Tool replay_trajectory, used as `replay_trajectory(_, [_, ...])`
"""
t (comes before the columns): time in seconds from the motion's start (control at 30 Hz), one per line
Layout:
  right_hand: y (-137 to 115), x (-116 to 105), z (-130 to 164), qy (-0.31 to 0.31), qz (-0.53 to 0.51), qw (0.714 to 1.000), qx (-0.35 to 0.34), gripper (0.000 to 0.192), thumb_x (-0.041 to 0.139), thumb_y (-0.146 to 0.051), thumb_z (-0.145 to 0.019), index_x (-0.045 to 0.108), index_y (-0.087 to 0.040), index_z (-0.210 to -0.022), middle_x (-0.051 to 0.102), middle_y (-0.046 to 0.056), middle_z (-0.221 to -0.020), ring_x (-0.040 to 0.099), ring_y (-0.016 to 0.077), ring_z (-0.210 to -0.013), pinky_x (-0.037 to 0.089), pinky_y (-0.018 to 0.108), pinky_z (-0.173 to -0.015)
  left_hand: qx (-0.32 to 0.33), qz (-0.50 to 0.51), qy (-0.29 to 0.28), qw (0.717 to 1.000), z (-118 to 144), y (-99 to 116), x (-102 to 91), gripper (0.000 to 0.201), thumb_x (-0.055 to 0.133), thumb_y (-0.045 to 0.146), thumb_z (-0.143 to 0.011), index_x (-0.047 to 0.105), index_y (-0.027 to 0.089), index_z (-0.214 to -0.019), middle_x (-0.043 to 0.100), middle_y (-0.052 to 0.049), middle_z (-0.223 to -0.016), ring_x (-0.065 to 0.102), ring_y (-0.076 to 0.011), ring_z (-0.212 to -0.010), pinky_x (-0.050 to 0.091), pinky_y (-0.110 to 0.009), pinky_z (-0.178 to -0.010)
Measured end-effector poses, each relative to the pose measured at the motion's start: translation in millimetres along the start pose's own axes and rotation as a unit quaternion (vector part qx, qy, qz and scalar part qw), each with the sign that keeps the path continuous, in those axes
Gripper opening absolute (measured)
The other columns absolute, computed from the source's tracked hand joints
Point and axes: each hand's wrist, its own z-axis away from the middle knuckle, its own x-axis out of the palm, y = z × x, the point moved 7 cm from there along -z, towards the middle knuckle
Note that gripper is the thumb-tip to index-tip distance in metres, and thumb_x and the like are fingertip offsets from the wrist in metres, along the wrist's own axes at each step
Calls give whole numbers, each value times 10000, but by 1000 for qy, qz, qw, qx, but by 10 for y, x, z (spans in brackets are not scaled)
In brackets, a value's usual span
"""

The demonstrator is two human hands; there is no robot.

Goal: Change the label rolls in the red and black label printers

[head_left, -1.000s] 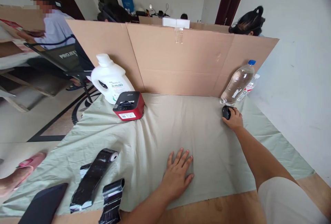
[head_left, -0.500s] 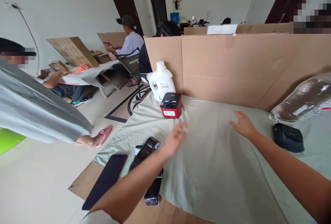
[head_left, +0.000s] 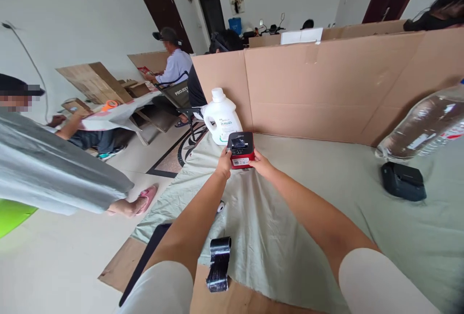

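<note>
Item: red label printer (head_left: pixel 240 151), on the green cloth (head_left: pixel 311 217), just in front of the white jug (head_left: pixel 222 122).
Left hand (head_left: pixel 224 162): closed on the printer's left side.
Right hand (head_left: pixel 261 163): closed on its right side.
Handling: likely rigid, light, smooth plastic; judged best gripped low on both side walls, clear of the black top.
Nearby: black device (head_left: pixel 403 181), well apart; black roll (head_left: pixel 219 263), near the cloth edge.

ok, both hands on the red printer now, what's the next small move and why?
Probably lift it a little and draw it toward the body. The left hand and right hand flank the red printer, which sits at arm's length on the cloth, close beside the white jug. Whether the grip is closed is hard to tell.
</note>
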Motion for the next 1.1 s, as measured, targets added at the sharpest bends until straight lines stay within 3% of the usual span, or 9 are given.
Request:
replay_trajectory(0.1, [24,-302,505,29,-4,1000,0,774,695,-375,-767,353,-358,-1462,521,-22,-1435,453,262,-1352,371,471,-1116,51,24,-56,997,459,-46,196,453,463,254,-935,464,231,-1388,585,-51,-1361,557,-204,-1238,433,-361,-1064])
replay_trajectory(0.2, [25,-693,1322,83,21,996,-17,713,638,-413,-820,351,-343,-1469,427,5,-1508,437,266,-1365,394,471,-1099,87,30,-122,988,1124,-192,398,526,533,357,-916,430,257,-1423,449,-27,-1494,380,-207,-1398,297,-348,-1166])
replay_trajectory(0.37, [-52,-1156,2746,175,116,977,-34,631,577,-441,-882,352,-358,-1465,449,34,-1494,483,263,-1328,478,487,-1036,31,-14,-228,973,2238,-611,675,609,502,497,-924,335,307,-1478,289,-8,-1581,219,-224,-1472,196,-409,-1211])
replay_trajectory(0.5, [-43,-1261,3382,207,166,964,-8,606,565,-406,-899,341,-388,-1462,476,28,-1474,547,253,-1267,543,475,-976,-6,-55,-267,962,2757,-861,773,618,451,518,-940,272,328,-1499,218,-3,-1605,152,-217,-1490,149,-438,-1224])
replay_trajectory(0.63, [-1,-1248,3594,227,201,953,-12,609,544,-395,-911,317,-373,-1475,503,50,-1447,588,249,-1208,568,465,-936,2,-82,-280,956,2938,-961,764,644,444,513,-941,220,312,-1511,174,-13,-1617,110,-213,-1497,109,-436,-1230])
replay_trajectory(0.73, [-21,-1286,3568,250,236,939,-25,581,543,-405,-907,362,-330,-1454,537,83,-1395,578,263,-1201,556,471,-933,14,-78,-290,954,2894,-951,730,635,484,487,-929,263,288,-1490,247,-53,-1591,207,-240,-1470,196,-447,-1205])
replay_trajectory(0.83, [-139,-1413,3413,289,271,917,-52,540,522,-432,-911,407,-288,-1419,445,108,-1464,450,296,-1327,462,538,-1028,24,-64,-288,955,2709,-899,712,593,513,438,-915,326,289,-1458,294,-65,-1568,281,-256,-1435,285,-455,-1156])
replay_trajectory(0.93, [-277,-1474,3149,269,300,911,-90,475,432,-459,-944,460,-278,-1383,322,87,-1551,298,303,-1428,320,583,-1121,42,-48,-316,947,2504,-835,784,548,533,303,-867,428,310,-1404,241,-15,-1593,221,-248,-1460,265,-442,-1159])
replay_trajectory(1.1, [-418,-1374,2951,229,325,895,-202,339,419,-460,-925,704,-280,-963,445,15,-1475,297,322,-1420,288,597,-1127,33,-6,-371,928,2364,-829,950,608,527,139,-661,585,280,-1249,281,17,-1573,287,-264,-1429,326,-410,-1122])
